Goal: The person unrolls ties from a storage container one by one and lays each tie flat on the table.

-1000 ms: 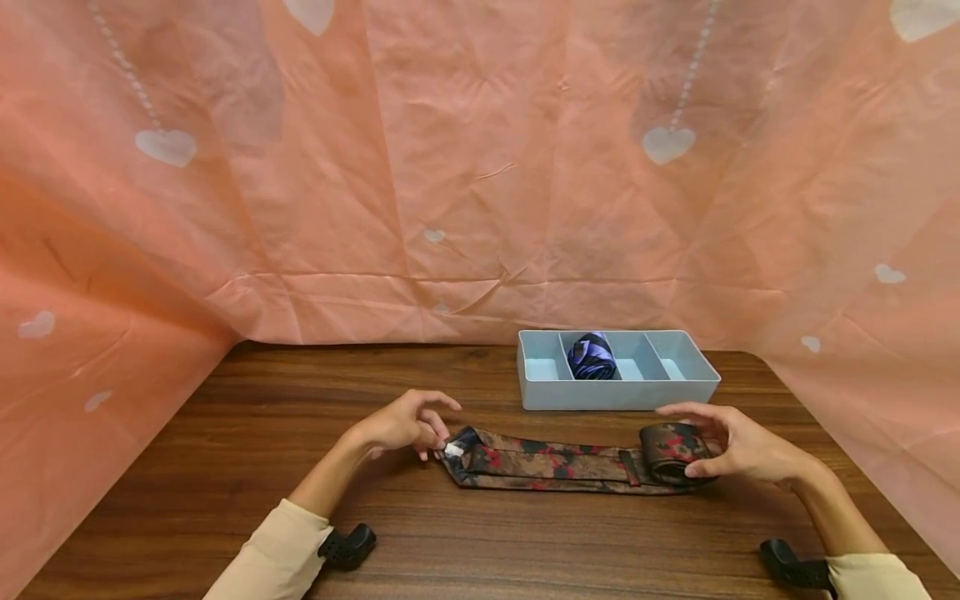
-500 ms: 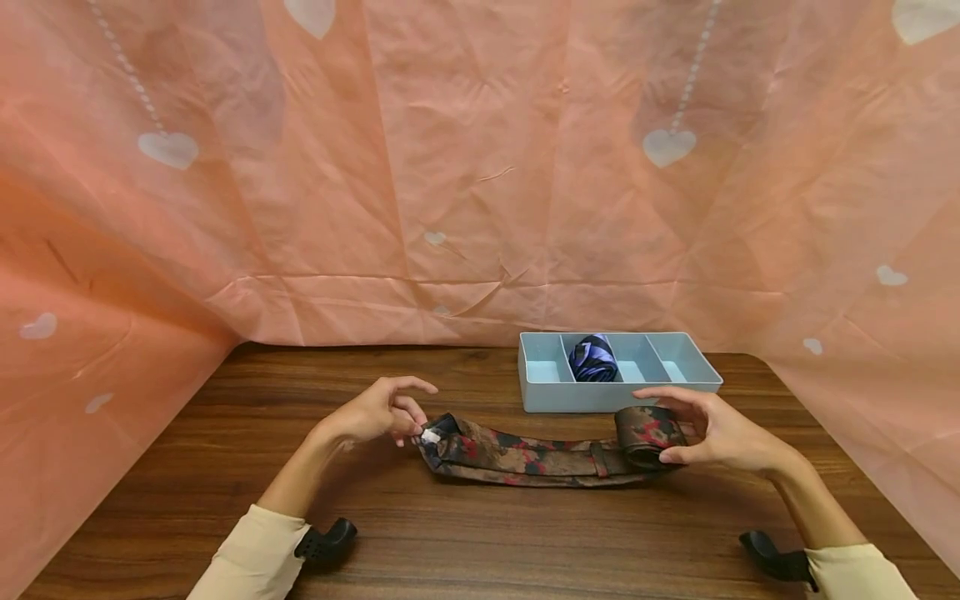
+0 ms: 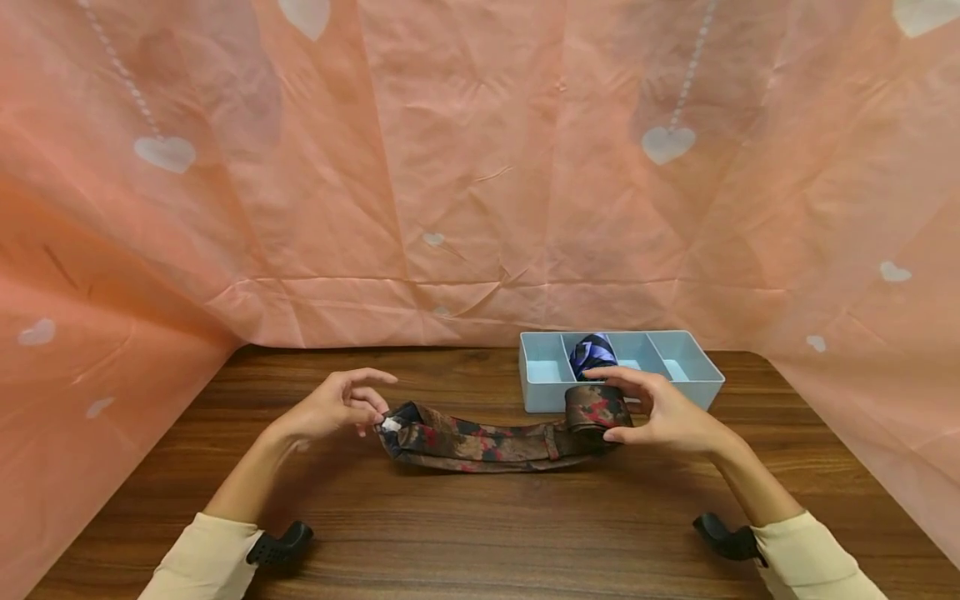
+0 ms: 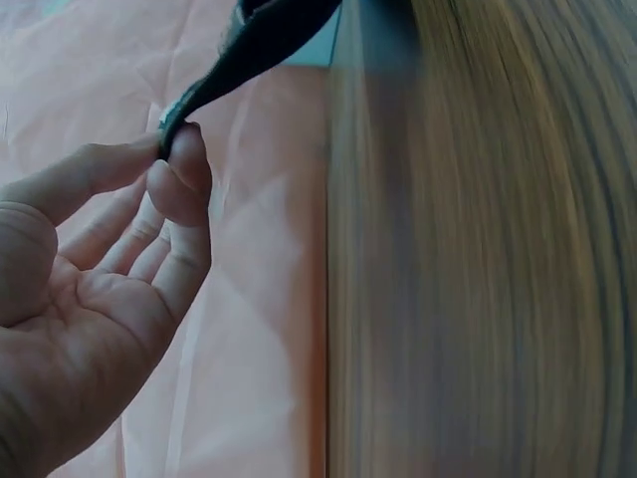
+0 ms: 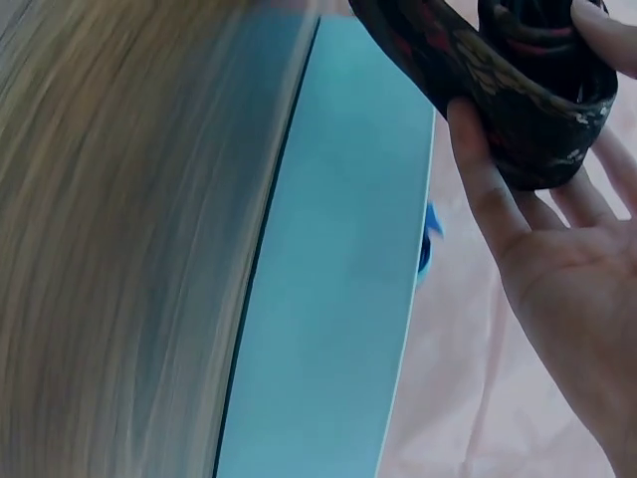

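A brown necktie (image 3: 480, 443) with a red and black floral pattern stretches between the two hands, its right part wound into a roll (image 3: 597, 407). My left hand (image 3: 330, 406) pinches the pointed dark end, where a white label shows, between thumb and index finger. In the left wrist view that pinched tip (image 4: 214, 85) is seen edge-on. My right hand (image 3: 663, 412) grips the roll with thumb in front and fingers behind. The right wrist view shows the coiled layers (image 5: 542, 90) held between thumb and fingers. The flat length sags slightly between the hands.
Behind the roll stands a light blue box (image 3: 543, 396) with several compartments, partly covered by the right hand. A rolled purple and black striped necktie (image 3: 592, 352) sits in one compartment. The wooden table (image 3: 480, 533) meets a peach curtain (image 3: 450, 167) at the back and sides.
Both hands have moved left and a little away from the body, carrying the necktie along. Its roll now overlaps the front of the box in the head view.
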`<action>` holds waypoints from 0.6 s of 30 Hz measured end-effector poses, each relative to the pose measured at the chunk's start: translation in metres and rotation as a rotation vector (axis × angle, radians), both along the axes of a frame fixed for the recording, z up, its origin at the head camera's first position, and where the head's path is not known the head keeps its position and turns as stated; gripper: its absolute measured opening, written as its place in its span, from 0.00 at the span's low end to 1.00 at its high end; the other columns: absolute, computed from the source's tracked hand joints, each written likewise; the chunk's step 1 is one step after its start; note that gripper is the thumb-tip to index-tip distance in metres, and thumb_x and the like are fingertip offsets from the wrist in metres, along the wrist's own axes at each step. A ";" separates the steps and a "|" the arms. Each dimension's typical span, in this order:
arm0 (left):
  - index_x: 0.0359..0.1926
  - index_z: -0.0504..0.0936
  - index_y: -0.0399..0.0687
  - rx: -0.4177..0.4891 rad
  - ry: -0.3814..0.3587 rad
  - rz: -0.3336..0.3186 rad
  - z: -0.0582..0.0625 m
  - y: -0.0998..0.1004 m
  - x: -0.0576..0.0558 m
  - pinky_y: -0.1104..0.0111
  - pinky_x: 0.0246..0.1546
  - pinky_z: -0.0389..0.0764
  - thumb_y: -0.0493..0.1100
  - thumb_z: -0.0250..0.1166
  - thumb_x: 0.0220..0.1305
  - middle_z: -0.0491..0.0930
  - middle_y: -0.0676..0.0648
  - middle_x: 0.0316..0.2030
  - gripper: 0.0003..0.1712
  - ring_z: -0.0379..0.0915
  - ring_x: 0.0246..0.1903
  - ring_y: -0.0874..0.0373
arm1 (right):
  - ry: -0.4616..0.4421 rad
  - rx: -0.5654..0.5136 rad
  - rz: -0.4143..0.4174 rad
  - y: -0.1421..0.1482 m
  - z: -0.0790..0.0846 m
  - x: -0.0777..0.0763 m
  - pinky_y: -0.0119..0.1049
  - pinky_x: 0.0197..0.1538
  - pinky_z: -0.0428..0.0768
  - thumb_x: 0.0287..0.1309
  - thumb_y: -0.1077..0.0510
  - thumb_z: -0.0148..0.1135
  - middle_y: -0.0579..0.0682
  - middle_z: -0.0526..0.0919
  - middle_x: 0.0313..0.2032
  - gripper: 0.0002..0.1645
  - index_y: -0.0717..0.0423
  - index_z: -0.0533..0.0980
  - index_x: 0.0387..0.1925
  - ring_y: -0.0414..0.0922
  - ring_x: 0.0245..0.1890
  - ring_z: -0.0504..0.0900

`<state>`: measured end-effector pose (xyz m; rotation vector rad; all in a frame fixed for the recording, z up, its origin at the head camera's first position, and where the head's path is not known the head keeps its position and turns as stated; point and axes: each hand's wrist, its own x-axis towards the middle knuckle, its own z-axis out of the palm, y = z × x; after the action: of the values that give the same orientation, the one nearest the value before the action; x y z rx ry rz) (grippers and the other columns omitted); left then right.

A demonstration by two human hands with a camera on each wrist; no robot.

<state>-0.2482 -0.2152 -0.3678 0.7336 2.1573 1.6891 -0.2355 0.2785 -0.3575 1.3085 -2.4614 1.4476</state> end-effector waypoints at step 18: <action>0.62 0.78 0.61 0.030 0.027 0.154 0.002 -0.070 0.017 0.66 0.32 0.83 0.30 0.62 0.71 0.85 0.50 0.39 0.26 0.80 0.35 0.61 | -0.049 -0.024 -0.058 -0.073 -0.006 0.001 0.37 0.55 0.84 0.51 0.66 0.80 0.61 0.77 0.63 0.44 0.61 0.71 0.69 0.45 0.59 0.80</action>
<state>-0.2313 -0.2850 -0.3660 0.6159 2.2632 1.8005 -0.2342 0.2058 -0.3631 1.2011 -2.4809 1.5090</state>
